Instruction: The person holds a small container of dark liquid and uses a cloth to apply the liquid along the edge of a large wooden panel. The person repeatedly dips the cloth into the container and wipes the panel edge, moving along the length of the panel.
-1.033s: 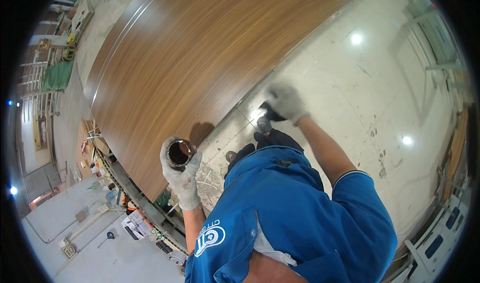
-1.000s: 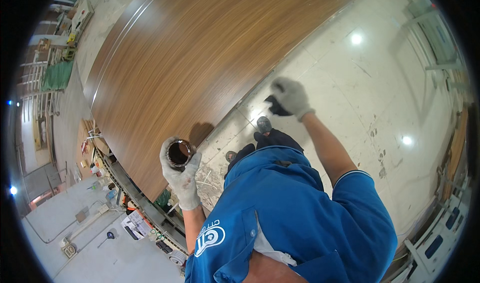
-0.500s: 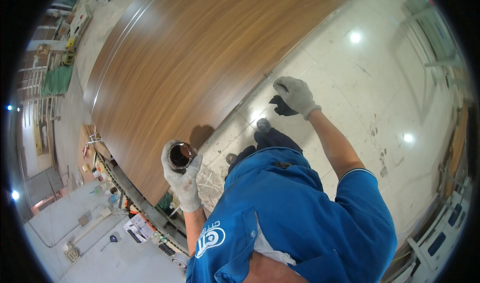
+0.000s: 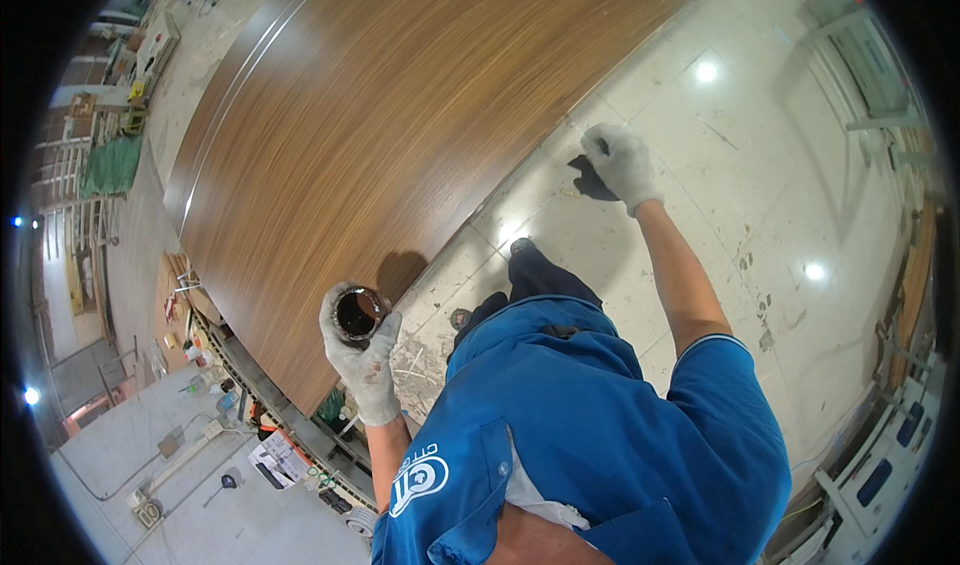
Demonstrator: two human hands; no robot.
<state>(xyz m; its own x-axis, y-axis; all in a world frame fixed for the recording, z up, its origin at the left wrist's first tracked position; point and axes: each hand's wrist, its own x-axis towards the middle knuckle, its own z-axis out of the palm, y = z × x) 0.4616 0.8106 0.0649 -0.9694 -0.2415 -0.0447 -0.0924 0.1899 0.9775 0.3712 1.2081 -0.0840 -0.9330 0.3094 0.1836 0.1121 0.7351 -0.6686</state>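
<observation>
My left hand, in a stained light grey work glove, is wrapped round a small open jar of dark brown liquid. The jar is beside the lower edge of a large wood-grain panel. My right hand, gloved the same way, has its fingers curled together over the floor, a little off the panel's right edge. A black cloth hangs from beneath those fingers. Whether the fingers also pinch something thin is too small to tell.
Pale tiled floor lies right of the panel, with my feet near its edge. A grey workbench with papers and small tools stands at lower left. White metal frames line the right side.
My right hand has moved up and to the right with the black cloth, a little farther from the panel's edge. The left hand with the jar has barely shifted.
</observation>
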